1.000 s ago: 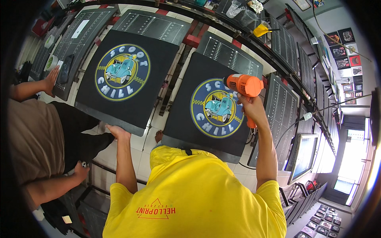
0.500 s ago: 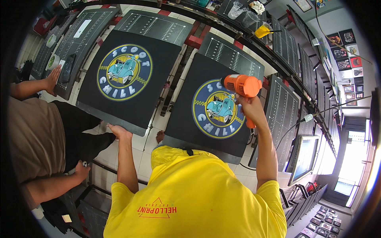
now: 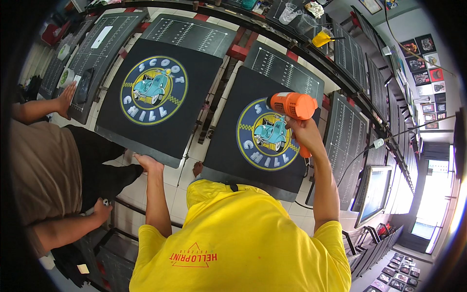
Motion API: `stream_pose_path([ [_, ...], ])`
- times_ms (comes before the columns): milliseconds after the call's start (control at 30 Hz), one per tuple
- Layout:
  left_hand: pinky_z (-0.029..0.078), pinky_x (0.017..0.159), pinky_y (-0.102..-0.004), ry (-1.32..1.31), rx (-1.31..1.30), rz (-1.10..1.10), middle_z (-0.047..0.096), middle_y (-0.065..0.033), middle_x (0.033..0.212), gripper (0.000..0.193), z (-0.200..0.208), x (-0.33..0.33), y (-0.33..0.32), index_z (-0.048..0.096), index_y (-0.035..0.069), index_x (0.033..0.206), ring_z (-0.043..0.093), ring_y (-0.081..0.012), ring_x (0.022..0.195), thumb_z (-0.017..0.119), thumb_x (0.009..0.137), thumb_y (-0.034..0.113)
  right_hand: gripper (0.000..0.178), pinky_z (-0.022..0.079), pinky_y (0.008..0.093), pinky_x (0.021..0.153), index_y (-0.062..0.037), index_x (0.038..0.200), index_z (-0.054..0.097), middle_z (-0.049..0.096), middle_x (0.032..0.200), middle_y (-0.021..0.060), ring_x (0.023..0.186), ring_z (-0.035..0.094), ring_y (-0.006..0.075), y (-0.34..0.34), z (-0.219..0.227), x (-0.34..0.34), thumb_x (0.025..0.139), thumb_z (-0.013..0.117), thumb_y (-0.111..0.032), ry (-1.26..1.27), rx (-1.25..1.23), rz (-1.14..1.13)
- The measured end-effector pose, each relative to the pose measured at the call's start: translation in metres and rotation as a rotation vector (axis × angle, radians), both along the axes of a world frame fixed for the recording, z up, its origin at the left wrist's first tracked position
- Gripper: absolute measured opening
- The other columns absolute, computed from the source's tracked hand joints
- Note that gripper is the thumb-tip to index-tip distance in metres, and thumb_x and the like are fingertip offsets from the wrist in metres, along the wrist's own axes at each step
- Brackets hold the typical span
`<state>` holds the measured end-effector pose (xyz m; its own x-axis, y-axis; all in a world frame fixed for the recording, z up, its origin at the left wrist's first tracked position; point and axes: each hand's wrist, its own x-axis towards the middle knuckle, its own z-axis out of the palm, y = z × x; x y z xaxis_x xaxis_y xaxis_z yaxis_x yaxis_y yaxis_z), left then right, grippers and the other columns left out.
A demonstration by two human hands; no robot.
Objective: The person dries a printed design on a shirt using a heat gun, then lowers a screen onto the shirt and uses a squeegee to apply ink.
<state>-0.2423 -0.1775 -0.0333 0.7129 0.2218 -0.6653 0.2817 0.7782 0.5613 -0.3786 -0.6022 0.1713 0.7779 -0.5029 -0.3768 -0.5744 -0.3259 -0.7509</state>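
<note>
My right hand (image 3: pixel 302 131) is closed round the handle of an orange heat gun (image 3: pixel 299 105), its dark nozzle pointing left. The gun is above the right black fabric panel (image 3: pixel 226 117) and covers part of its round scooter print (image 3: pixel 267 134). My left hand (image 3: pixel 150 164) is at the near edge of the left printing board (image 3: pixel 141 150), fingers stretched out and partly hidden by the edge. On that board lies another black fabric panel (image 3: pixel 199 92) with the same round print (image 3: pixel 153 91) in blue, yellow and teal.
At the left, another person (image 3: pixel 46 165) stands with one hand (image 3: pixel 65 100) by a phone (image 3: pixel 84 85) on a neighbouring board. A dark rail with plastic cups (image 3: pixel 306 23) and a yellow cup (image 3: pixel 321 37) runs along the back. A monitor (image 3: pixel 373 194) stands right.
The heat gun has shifted slightly left in my right hand, covering more of the print's upper lettering. My left hand stays at the board edge.
</note>
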Motion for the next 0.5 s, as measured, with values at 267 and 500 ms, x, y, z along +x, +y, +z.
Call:
stream_pose_path([
  [267, 0.028, 0.119, -0.0458, -0.009, -0.022, 0.029, 0.031, -0.0113, 0.160, 0.075, -0.005, 0.002, 0.001, 0.034, 0.010, 0.153, 0.034, -0.0343, 0.145, 0.013, 0.103, 0.061, 0.035, 0.046, 0.0268, 0.054, -0.0006, 0.112, 0.065, 0.065, 0.079, 0.0030, 0.060, 0.057, 0.0098, -0.003, -0.013, 0.000, 0.091, 0.070, -0.028, -0.046, -0.028, -0.016],
  [500, 0.027, 0.119, -0.0451, 0.015, 0.015, 0.015, 0.030, -0.0117, 0.161, 0.078, -0.001, -0.001, -0.001, 0.031, 0.009, 0.155, 0.032, -0.0349, 0.145, 0.012, 0.102, 0.063, 0.037, 0.047, 0.0269, 0.055, 0.0002, 0.116, 0.064, 0.068, 0.083, 0.0057, 0.059, 0.058, 0.0105, 0.004, -0.011, -0.003, 0.093, 0.068, -0.029, -0.043, 0.009, 0.065],
])
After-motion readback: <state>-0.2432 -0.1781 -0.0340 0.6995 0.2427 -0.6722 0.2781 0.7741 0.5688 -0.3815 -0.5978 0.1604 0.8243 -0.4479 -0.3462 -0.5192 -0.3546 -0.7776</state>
